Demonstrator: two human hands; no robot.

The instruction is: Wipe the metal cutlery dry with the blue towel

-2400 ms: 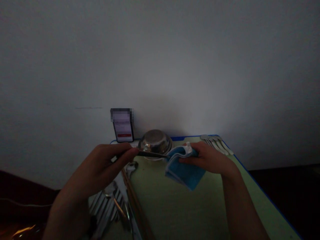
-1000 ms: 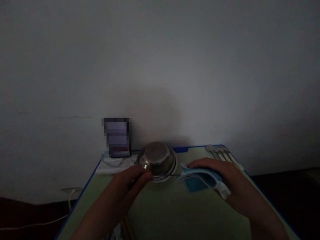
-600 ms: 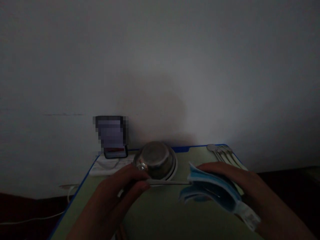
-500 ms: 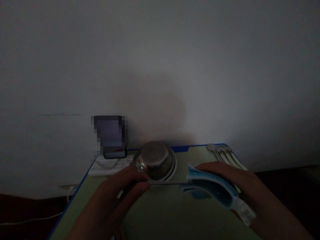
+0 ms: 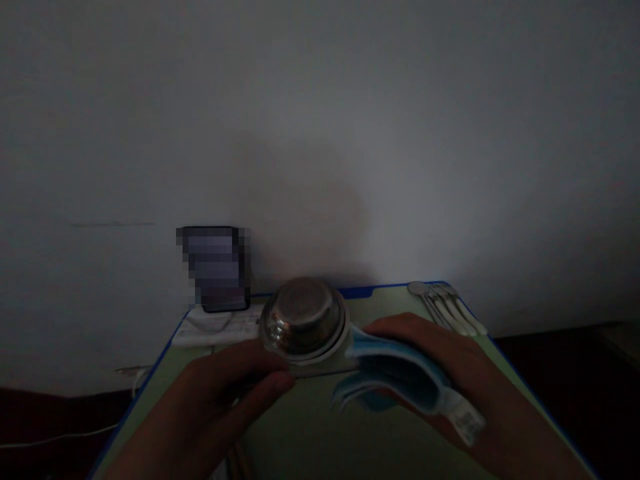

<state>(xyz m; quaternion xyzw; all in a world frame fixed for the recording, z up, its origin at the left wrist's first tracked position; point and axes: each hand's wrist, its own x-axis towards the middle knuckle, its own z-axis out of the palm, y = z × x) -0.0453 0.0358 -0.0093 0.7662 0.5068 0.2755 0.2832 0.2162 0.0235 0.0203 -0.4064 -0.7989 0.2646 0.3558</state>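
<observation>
My left hand (image 5: 235, 393) is closed, with thumb and fingers pinching one end of a thin, dark utensil (image 5: 325, 373) whose kind I cannot make out. My right hand (image 5: 440, 373) grips a folded blue cloth (image 5: 400, 353) with a white printed label, bent over so its layers gape toward me. The utensil's far end reaches the cloth and is hidden there. Just behind the utensil, an upside-down metal bowl (image 5: 305, 313) rests on a pale-rimmed dish (image 5: 320, 357).
A phone-like device (image 5: 215, 267) leans against the wall on a white cloth (image 5: 215, 328), at the back left of the green table (image 5: 300, 433). Several spoons and forks with pale handles (image 5: 450, 310) lie at the back right. A white cable (image 5: 60, 440) hangs at the left.
My right hand and the blue cloth have shifted left, closer to my left hand, so less of the utensil shows between them. The whole view has moved slightly.
</observation>
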